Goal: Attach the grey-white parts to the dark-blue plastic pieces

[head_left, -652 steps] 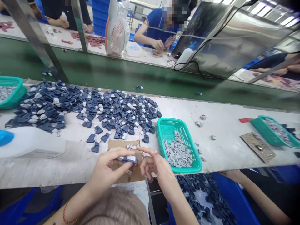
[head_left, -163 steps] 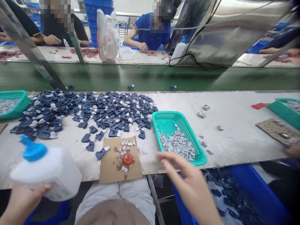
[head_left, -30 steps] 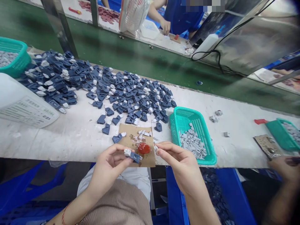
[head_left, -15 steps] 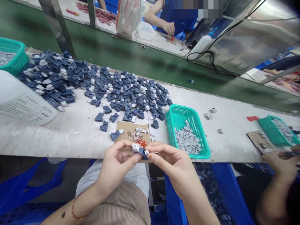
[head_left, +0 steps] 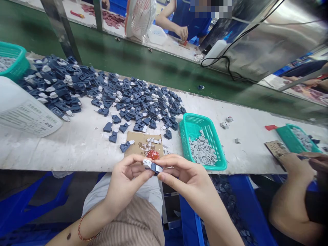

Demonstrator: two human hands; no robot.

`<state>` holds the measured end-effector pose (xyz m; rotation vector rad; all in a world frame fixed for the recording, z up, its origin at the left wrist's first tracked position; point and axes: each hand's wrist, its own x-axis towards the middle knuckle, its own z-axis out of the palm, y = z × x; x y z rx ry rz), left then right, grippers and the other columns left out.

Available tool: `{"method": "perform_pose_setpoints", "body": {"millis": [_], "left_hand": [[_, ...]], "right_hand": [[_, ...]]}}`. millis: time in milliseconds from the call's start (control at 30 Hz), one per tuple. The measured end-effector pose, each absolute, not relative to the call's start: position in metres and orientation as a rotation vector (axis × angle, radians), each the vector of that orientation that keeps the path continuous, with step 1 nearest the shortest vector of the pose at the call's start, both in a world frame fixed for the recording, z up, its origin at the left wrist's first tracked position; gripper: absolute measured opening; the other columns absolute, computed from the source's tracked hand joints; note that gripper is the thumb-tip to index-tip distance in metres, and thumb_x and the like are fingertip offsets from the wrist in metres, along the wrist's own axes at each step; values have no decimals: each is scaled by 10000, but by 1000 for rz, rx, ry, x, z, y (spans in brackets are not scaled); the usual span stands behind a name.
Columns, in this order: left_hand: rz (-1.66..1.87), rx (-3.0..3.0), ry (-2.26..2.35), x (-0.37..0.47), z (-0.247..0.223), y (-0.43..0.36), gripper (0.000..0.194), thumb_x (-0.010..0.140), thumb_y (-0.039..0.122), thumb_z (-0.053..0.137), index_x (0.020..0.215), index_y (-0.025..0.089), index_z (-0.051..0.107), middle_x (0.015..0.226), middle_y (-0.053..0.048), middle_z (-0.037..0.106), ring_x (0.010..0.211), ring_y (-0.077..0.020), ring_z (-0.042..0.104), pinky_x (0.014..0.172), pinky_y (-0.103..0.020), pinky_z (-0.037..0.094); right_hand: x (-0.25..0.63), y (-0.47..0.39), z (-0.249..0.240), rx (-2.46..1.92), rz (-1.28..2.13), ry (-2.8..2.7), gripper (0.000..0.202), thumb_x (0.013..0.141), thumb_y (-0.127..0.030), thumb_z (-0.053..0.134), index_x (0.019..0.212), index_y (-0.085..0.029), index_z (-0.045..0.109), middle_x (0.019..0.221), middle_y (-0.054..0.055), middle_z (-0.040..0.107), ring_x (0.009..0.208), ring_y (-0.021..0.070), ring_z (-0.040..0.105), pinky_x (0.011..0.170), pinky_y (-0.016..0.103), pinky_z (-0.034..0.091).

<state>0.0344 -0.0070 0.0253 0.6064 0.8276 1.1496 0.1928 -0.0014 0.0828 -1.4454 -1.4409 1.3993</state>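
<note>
Between my two hands is a small dark blue plastic part (head_left: 153,167) with a white piece on its left end and a pale grey piece on its right. My left hand (head_left: 129,176) pinches the left side between thumb and fingers. The thumb and fingers of my right hand (head_left: 183,174) close on the grey piece (head_left: 159,169) at the other end. Just beyond my fingertips, a cardboard sheet (head_left: 135,138) carries a red round dish (head_left: 153,154) and a few grey pieces (head_left: 154,140). One blue part (head_left: 125,147) lies at the sheet's left edge.
A large heap of blue parts (head_left: 133,99) spreads over the bench (head_left: 84,143). To the right stands a green basket (head_left: 222,164) of grey pieces. A white jug (head_left: 28,112) and another green basket (head_left: 19,65) are at left. A co-worker's hand (head_left: 294,165) works at far right.
My right thumb and fingers have pressed closer to the blue part, and the grey piece now sits against its right end. The view has shifted slightly to the right.
</note>
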Motion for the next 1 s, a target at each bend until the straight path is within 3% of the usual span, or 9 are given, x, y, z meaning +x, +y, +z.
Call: {"method": "perform_pose_setpoints", "body": {"millis": [200, 367, 567, 700, 800, 1000], "left_hand": [[1138, 680, 920, 33, 24, -11, 154, 687, 196, 793, 796, 211, 685, 834, -31, 750, 763, -180, 709, 705, -258, 573], [1091, 676, 759, 35, 27, -13, 108, 780, 247, 724, 821, 217, 629, 553, 14, 674, 492, -186, 654, 568, -323, 557], [1167, 691, 891, 37, 24, -10, 127, 705, 190, 781, 765, 207, 670, 765, -7, 734, 700, -167, 695, 686, -260, 561], [1164, 700, 913, 39, 22, -6, 132, 687, 187, 784, 768, 189, 680, 816, -35, 739, 761, -187, 692, 722, -274, 557], [1175, 703, 912, 40, 21, -5, 134, 691, 176, 780, 776, 199, 679, 810, -23, 737, 786, -178, 693, 735, -250, 549], [1165, 926, 918, 34, 15, -3, 124, 740, 142, 739, 820, 218, 683, 849, -7, 723, 835, -152, 686, 730, -198, 543]], "right_hand": [[188, -5, 71, -1439, 1466, -1293, 372, 915, -511, 503, 1078, -216, 660, 769, 24, 627, 622, 126, 568, 595, 258, 522], [171, -9, 63, -1327, 1721, -1116, 396, 900, -545, 508, 1110, -230, 622, 701, -13, 563, 500, 89, 470, 482, 217, 420], [162, -9, 59, -1283, 1619, -964, 333, 855, -490, 611, 998, -200, 689, 778, 10, 594, 477, 48, 279, 422, 200, 223], [162, -9, 54, -1236, 1688, -899, 406, 913, -540, 487, 1037, -209, 685, 699, -10, 538, 448, 49, 275, 413, 206, 192], [163, -8, 52, -1253, 1665, -920, 364, 904, -516, 519, 1032, -223, 694, 733, -7, 544, 469, 51, 273, 416, 194, 209], [166, -8, 54, -1376, 1592, -1027, 306, 901, -485, 546, 1055, -265, 694, 994, 37, 628, 698, 101, 498, 496, 156, 349]]}}
